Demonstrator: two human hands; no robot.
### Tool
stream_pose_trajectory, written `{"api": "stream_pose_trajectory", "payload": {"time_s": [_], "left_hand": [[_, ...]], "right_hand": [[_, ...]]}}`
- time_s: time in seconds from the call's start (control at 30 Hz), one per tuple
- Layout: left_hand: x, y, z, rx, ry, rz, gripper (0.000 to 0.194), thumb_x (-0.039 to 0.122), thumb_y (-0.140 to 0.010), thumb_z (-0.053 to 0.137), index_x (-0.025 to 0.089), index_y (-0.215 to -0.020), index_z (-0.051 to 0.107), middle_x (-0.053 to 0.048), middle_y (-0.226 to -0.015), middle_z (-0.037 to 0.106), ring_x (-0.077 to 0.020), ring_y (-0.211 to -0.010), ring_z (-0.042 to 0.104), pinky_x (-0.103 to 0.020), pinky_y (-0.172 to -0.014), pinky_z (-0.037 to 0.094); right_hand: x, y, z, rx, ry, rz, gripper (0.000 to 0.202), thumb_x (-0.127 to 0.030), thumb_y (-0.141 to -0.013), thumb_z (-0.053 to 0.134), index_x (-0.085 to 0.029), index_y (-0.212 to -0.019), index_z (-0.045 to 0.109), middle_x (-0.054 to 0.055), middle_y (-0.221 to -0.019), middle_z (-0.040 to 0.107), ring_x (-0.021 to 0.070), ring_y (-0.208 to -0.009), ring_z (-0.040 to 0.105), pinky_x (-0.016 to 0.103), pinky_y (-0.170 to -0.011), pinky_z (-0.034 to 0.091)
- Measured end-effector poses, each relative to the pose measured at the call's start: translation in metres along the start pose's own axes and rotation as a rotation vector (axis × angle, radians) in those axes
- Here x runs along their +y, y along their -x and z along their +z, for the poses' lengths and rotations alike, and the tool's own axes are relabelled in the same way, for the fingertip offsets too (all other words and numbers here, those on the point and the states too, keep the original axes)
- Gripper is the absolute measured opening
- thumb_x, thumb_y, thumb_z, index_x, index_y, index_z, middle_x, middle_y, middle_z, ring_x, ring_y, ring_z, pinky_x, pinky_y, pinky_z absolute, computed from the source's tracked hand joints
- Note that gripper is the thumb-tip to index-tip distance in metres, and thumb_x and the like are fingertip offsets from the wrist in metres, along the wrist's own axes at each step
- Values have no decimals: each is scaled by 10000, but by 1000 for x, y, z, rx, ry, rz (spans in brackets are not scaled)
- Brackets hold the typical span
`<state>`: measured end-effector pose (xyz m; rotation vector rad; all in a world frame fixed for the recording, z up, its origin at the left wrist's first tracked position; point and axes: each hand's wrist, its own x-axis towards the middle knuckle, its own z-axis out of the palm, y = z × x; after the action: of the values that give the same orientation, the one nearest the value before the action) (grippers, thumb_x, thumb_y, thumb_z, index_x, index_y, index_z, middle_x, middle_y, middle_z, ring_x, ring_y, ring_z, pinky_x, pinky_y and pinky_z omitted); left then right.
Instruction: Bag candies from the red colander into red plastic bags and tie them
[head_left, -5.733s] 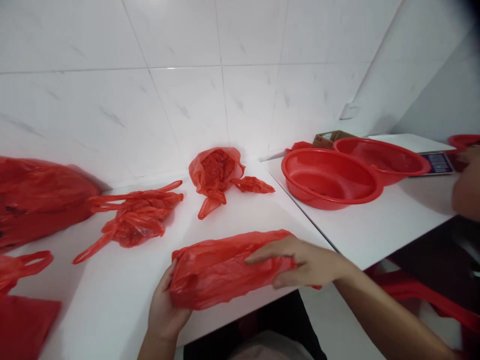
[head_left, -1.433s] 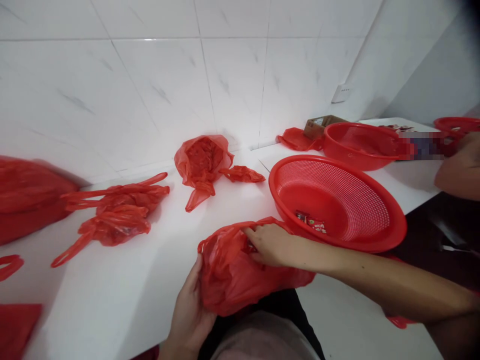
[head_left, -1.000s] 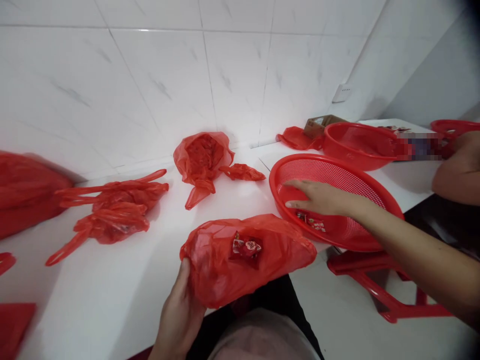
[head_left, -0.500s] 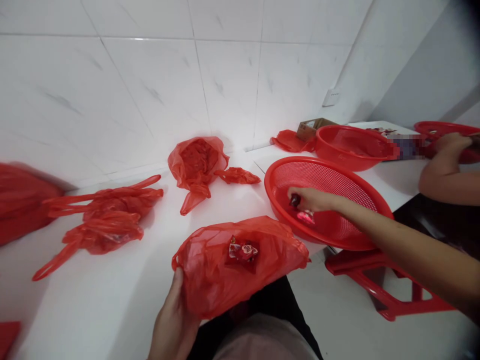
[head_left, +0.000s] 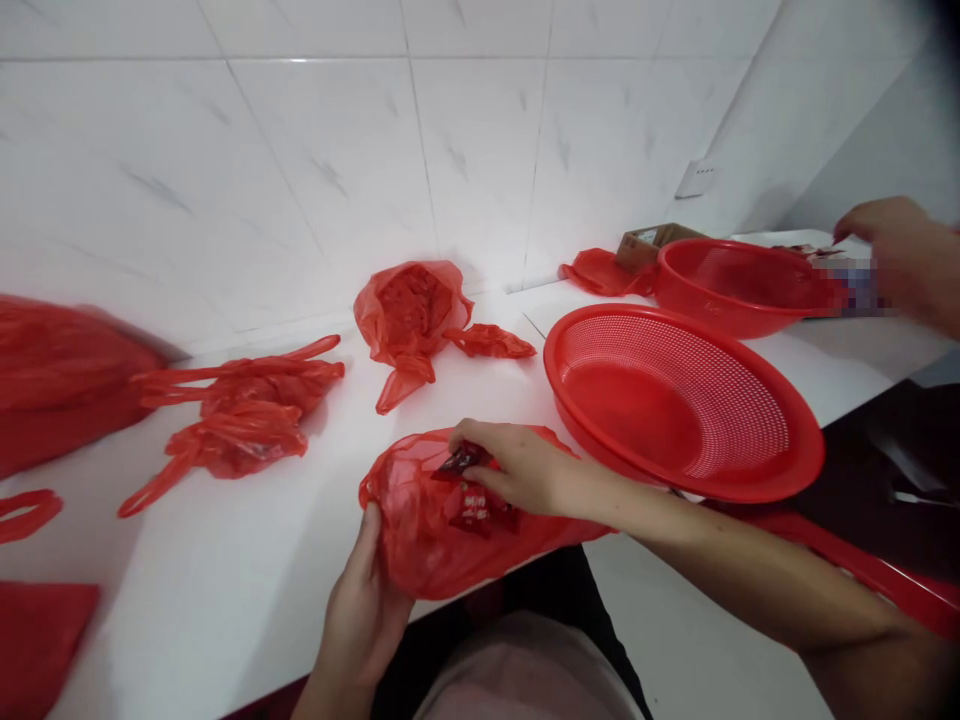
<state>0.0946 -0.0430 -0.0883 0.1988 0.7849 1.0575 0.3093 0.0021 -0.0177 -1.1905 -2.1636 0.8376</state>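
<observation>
My left hand (head_left: 366, 590) grips the left edge of a thin red plastic bag (head_left: 424, 555), its mouth spread open and facing up. My right hand (head_left: 529, 468) is over the bag's mouth, its fingers closed on small wrapped candies. One dark red, shiny candy (head_left: 459, 460) sticks out from the fingertips. Red wrappers with white print (head_left: 476, 505) show just below the hand; which of them are held and which lie in the bag, I cannot tell. Right of the bag, close to my right forearm, stands a red perforated basket (head_left: 637, 405).
Several crumpled red bags, such as one with long handles (head_left: 251, 425) and a bunched one (head_left: 409, 310), lie on the white table (head_left: 225, 560). Farther right are a red basin (head_left: 724, 310), a cardboard box (head_left: 637, 245) and another person's hand (head_left: 896, 240). A red stool (head_left: 840, 560) stands below.
My right hand has moved left from inside the basket to the bag's mouth, carrying candies. My left hand keeps its hold. The other person's hand has risen, and the view has turned slightly left.
</observation>
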Motion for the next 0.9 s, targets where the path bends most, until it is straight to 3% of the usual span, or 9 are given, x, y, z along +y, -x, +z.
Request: {"api": "stream_pose_trajectory", "payload": {"time_s": [0.1,0.2,0.3,0.4,0.5,0.57,0.63,0.77,0.9], "left_hand": [[2,5,0,63,-8,17,379,384,-960,502,283,-1305,622,-25,-1287,674,-248,-1275,550,-358,-1070,454],[4,9,11,181,-5,50,394,375,-975,469,249,-1322,608,-46,-1247,697,-247,-1243,580,-360,-1051,473],[6,11,20,247,16,67,393,371,-985,443,225,-1302,624,-56,-1196,722,-238,-1222,597,-340,-1031,489],[7,10,19,261,16,76,374,366,-983,451,234,-1272,647,-47,-1174,731,-229,-1211,606,-321,-1012,502],[7,9,13,275,14,87,355,346,-984,451,250,-1254,661,-36,-1165,735,-225,-1199,614,-316,-998,513],[8,8,10,285,12,90,353,344,-983,453,246,-1246,667,-40,-1162,736,-228,-1195,618,-316,-991,519],[9,7,8,295,7,91,352,336,-981,456,235,-1241,671,-50,-1163,735,-235,-1194,618,-320,-989,521],[10,4,4,290,-27,111,346,296,-963,491,234,-1261,656,-54,-1202,718,-242,-1213,603,-326,-1007,509],[9,3,-3,235,-105,177,388,304,-904,594,274,-1290,629,-33,-1283,676,-243,-1255,568,-316,-1029,489]], "right_hand": [[3,-2,0,-15,37,41,268,-156,-894,468,-311,-1086,572,1,-966,694,207,-879,676,355,-781,546],[2,2,-5,-49,74,49,328,-192,-920,470,-329,-1198,576,-2,-992,719,211,-897,696,340,-770,558],[1,8,-8,-60,105,1,436,-212,-926,491,-350,-1338,517,5,-1166,696,225,-1041,679,344,-855,562],[2,19,-19,46,75,-15,426,-243,-948,478,-324,-1365,504,15,-1331,613,221,-1172,618,380,-970,530],[10,42,-38,264,101,56,338,-337,-959,492,-272,-1281,576,43,-1286,639,215,-1132,635,381,-940,548],[23,62,-47,397,237,138,339,-375,-947,516,-257,-1254,599,59,-1258,651,231,-1126,635,406,-948,540],[39,83,-50,417,392,205,349,-373,-942,517,-259,-1261,604,65,-1278,640,254,-1159,616,444,-971,520],[66,107,-45,335,535,257,370,-286,-973,437,-280,-1316,576,44,-1284,646,251,-1151,625,452,-927,533],[72,105,-46,520,629,316,327,-265,-962,442,-246,-1205,660,74,-1246,660,282,-1113,634,501,-923,510]]}}
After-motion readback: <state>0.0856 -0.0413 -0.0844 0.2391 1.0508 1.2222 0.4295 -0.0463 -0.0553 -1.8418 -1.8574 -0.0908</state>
